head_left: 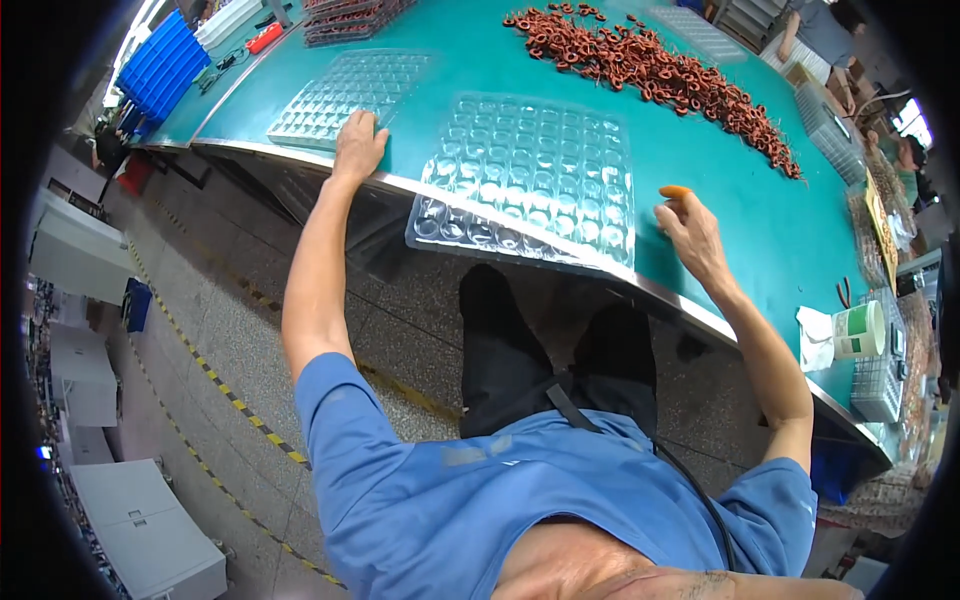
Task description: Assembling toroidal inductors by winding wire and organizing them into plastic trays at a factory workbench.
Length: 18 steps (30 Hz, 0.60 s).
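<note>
**Left hand at the corner of 1 clear pocketed tray, right hand beside another**

The bare left hand (360, 148) rests with bent fingers on the near right corner of a flat, clear plastic tray with rows of round pockets (340, 95); whether it grips the rim, I cannot tell. The right hand (690, 228), an orange cover on 1 fingertip, is half curled over the green tabletop (720, 165); its palm is hidden, so I cannot tell if it holds anything.

Between the 2 hands, a second clear plastic tray with round pockets (530, 175) juts over the table's near edge, green surface and pale edging showing through it. Beyond it spreads a long heap of red-brown rings with thin leads (650, 65). At the far left, a stack of clear trays (345, 36) holds similar red-brown parts, and a ribbed blue plastic crate (165, 65) stands tilted at the table's left end.

Near the right end, a white tub with a green printed panel (858, 332) is beside a crumpled white cloth (815, 338); its contents are out of sight. The tub's panel carries small printing.
</note>
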Tool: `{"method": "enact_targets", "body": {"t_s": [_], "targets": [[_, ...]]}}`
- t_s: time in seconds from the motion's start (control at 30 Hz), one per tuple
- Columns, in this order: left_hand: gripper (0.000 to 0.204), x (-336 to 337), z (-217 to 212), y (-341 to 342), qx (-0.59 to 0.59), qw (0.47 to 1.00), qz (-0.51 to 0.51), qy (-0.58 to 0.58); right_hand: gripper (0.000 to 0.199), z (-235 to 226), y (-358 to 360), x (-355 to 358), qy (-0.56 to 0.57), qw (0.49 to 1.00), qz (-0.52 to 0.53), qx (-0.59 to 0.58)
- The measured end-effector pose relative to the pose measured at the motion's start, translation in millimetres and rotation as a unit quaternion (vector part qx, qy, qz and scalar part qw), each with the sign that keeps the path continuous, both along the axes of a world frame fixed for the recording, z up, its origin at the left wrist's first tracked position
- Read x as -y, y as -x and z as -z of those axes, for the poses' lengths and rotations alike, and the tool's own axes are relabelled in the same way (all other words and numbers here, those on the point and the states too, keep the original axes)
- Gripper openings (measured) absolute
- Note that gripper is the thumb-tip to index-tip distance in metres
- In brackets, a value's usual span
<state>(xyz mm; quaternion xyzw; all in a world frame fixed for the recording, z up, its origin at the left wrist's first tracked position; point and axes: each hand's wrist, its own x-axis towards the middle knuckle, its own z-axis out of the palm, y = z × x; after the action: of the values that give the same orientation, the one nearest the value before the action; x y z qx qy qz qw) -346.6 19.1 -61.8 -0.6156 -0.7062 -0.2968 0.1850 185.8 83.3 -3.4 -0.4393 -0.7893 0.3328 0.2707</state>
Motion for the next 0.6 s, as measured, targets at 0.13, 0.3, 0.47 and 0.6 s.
{"method": "enact_targets", "body": {"t_s": [0.13,0.3,0.47,0.6], "targets": [[0.029,-3.1,-2.6,-42.7,0.050,0.993,-0.019,-0.107,0.063,5.9,-18.9,3.9,-0.091,0.992,-0.086,0.002],[0.036,23.9,-13.5,-32.0,-0.013,1.000,-0.002,-0.009,0.078,11.1,0.6,25.4,-0.250,0.911,-0.296,0.140],[0.039,35.4,-4.0,-8.9,-0.005,0.998,-0.023,0.064,0.064,19.3,15.7,28.9,-0.239,0.923,-0.260,0.152],[0.044,13.4,-28.6,-81.4,0.082,0.995,0.042,0.049,0.064,26.0,10.9,29.0,-0.240,0.938,-0.210,0.135]]}}
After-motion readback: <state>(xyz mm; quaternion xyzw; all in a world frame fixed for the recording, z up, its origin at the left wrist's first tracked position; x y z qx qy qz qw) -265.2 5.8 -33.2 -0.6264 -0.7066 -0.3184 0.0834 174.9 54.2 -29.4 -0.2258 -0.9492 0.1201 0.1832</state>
